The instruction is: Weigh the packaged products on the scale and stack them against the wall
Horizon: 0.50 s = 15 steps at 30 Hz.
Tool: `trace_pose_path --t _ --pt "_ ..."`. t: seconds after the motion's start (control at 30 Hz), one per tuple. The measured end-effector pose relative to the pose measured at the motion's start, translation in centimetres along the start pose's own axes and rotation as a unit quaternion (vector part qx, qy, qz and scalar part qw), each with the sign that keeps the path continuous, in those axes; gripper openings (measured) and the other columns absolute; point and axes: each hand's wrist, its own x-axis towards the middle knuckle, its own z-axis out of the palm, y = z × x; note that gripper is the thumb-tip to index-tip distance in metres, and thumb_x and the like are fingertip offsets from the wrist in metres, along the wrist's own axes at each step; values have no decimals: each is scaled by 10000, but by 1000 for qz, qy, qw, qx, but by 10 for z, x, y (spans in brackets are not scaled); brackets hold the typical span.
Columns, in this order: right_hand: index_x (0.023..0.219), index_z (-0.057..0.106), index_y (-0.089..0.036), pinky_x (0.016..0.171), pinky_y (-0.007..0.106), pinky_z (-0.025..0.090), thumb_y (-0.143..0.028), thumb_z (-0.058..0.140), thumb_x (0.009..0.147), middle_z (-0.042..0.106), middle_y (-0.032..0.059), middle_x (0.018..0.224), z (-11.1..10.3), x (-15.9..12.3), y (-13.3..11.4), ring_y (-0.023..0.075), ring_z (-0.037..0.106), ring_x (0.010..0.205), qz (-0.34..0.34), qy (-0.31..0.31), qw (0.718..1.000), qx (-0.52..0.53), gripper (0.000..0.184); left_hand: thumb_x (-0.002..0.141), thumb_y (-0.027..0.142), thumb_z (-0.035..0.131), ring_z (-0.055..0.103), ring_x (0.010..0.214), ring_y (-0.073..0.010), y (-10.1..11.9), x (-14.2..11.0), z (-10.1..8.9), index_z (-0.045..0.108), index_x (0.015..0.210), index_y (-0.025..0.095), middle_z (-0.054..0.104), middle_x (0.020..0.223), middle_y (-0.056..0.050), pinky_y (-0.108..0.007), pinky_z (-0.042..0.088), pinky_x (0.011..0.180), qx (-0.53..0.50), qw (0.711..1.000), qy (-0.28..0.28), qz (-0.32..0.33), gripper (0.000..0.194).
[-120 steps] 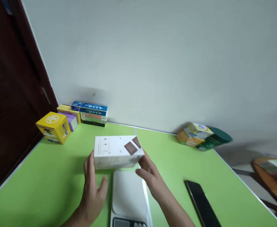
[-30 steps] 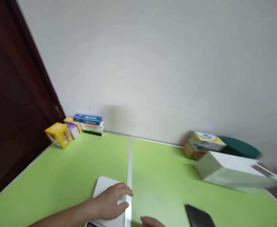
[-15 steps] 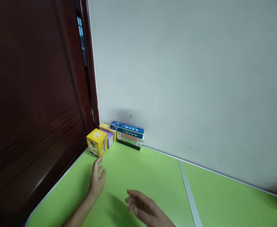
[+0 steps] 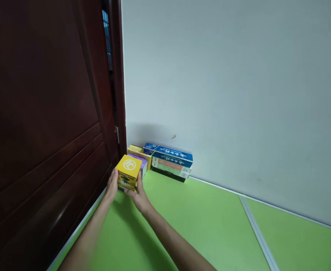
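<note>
A yellow cube-shaped box with a white round logo on top stands at the far left corner of the green table. My left hand is pressed to its left side, and my right hand grips its right side near the lower edge. The box is clasped between both hands; whether it is lifted off the table I cannot tell. Just behind it sits a purple box, partly hidden. Another yellow box stands behind that one, against the wall.
Blue toothpaste-like cartons lie stacked along the wall, above a pale carton and a black one. A dark red door borders the left side. A pale strip crosses the green table.
Both hands have reached forward to the yellow cube-shaped box and closed on its sides. They were apart from it and open before. The view has shifted slightly left.
</note>
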Motion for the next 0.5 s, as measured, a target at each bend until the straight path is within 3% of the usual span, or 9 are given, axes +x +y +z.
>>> trace_pose_path --t 0.1,0.2,0.33,0.5 --pt "1462 -17 -233 1064 438 337 -189 604 656 302 43 1489 -11 -30 -10 254 333 1334 40 7 997 66 1018 800 654 402 380 1317 -230 5 -47 -1 459 1308 189 449 1406 -92 -315 352 1056 -7 997 -78 -27 691" --pt "1461 63 -240 1071 417 326 -174 633 630 337 40 1473 -35 -79 -31 236 385 1299 56 -24 995 78 1010 778 703 370 240 1383 -240 19 -112 -3 303 1405 205 286 1503 -73 -335 264 1107 -6 989 -134 -70 804" --pt "1439 203 -245 1119 406 208 -174 661 634 322 8 1484 -84 -159 -82 225 287 1360 79 -44 996 18 929 780 665 425 129 1410 -243 53 -191 5 164 1458 222 171 1544 -43 -356 167 1138 -4 965 -242 -101 851" --pt "1408 296 -241 1122 401 185 -189 613 711 395 3 1442 -143 -255 -153 205 273 1371 122 7 992 -37 767 809 585 455 92 1411 -258 91 -261 40 84 1474 255 110 1554 -14 -398 97 1146 -49 912 -398 -86 830"
